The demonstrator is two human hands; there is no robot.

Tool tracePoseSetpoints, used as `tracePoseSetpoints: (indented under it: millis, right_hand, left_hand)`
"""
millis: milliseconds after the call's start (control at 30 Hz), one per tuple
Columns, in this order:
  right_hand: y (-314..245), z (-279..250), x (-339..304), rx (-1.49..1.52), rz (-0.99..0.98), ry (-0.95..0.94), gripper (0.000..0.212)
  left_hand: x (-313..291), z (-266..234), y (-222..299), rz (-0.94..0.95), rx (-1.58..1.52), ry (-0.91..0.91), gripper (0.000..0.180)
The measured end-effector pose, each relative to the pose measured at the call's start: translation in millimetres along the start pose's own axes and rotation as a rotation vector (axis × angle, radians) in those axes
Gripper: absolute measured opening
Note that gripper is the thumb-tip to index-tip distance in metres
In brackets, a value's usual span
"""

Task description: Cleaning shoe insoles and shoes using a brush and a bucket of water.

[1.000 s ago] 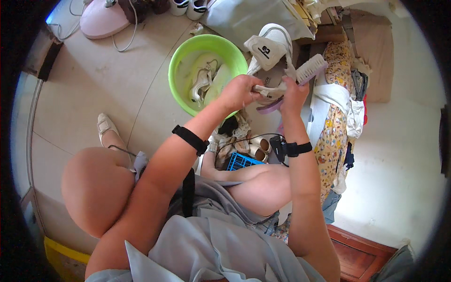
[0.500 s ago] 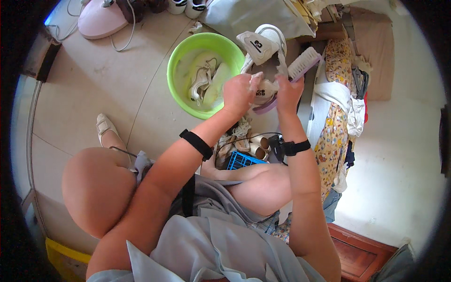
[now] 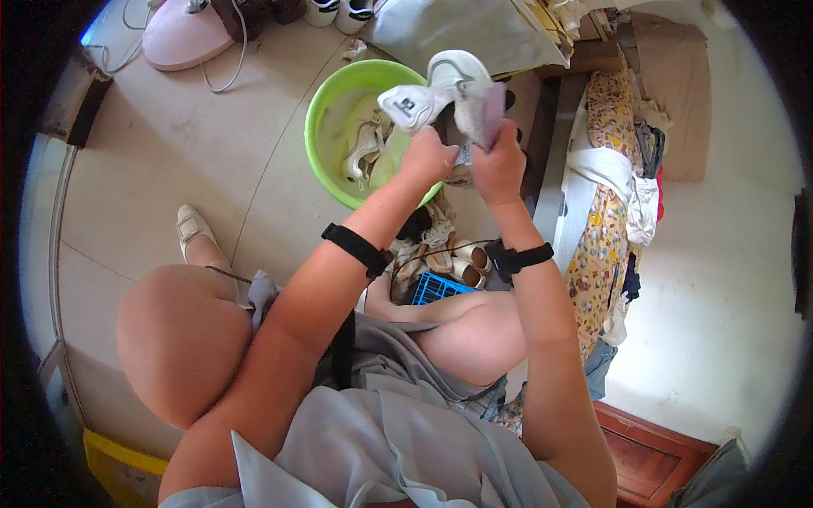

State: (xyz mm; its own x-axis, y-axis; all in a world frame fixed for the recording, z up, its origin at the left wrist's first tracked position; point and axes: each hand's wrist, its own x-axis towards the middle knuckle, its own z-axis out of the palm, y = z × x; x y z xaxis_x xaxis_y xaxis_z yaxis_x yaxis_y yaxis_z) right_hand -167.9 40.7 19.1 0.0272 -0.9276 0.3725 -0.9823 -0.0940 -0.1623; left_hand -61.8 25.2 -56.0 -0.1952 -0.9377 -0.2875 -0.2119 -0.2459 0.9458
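Note:
Over the right side of a green basin (image 3: 312,140), my left hand (image 3: 430,159) is closed on a white shoe (image 3: 461,68), whose tongue (image 3: 406,106) sticks out to the left. My right hand (image 3: 498,168) grips a purple scrub brush (image 3: 491,110), blurred by motion, with its bristles against or close to the shoe. Part of the shoe is hidden behind the brush and my hands. In the basin, another white shoe (image 3: 366,151) lies in cloudy, yellowish-green water.
Below the basin several shoes (image 3: 466,269) lie near a blue plastic crate (image 3: 440,289) and my leg. A bed edge with patterned bedding (image 3: 605,245) runs along the right. Sneakers (image 3: 339,13) and a pink rounded appliance (image 3: 186,38) with a cord stand at the far left.
The shoe has turned, its tongue swinging left and down over the basin. The brush has moved left onto or close to the shoe, and my right hand has shifted slightly left.

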Motion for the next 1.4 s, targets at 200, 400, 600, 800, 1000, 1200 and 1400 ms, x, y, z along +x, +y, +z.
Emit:
tracePoseSetpoints:
  millis: [200, 400, 600, 800, 1000, 1200, 1400]
  right_hand:
    - [-4.7, 11.4, -8.8, -0.027, -0.361, -0.100, 0.036]
    - [-24.7, 18.3, -8.7, -0.005, -0.382, -0.170, 0.035]
    - [-10.4, 14.0, -8.7, 0.008, -0.191, -0.130, 0.031]
    - [-14.2, 15.5, -0.9, 0.054, 0.072, -0.263, 0.028]
    - [8.2, 16.5, 2.6, 0.042, 0.117, -0.370, 0.029]
    - [19.8, 22.8, -7.2, 0.057, 0.106, -0.412, 0.030]
    - [13.0, 26.9, -6.8, -0.030, -0.022, -0.397, 0.034]
  left_hand:
    - [28.6, 31.6, -45.3, -0.242, -0.497, 0.012, 0.028]
    - [32.9, 35.7, -72.5, -0.334, -0.858, 0.059, 0.023]
    - [11.3, 14.5, -46.0, -0.239, -0.770, -0.154, 0.032]
    - [21.5, 9.0, -59.7, -0.178, -0.949, -0.209, 0.028]
    - [17.8, 7.2, -46.7, -0.254, -1.094, -0.275, 0.028]
    - [22.5, 23.1, -47.2, -0.285, -0.787, -0.016, 0.027]
    - [35.1, 42.1, -78.0, -0.143, -0.812, -0.022, 0.039]
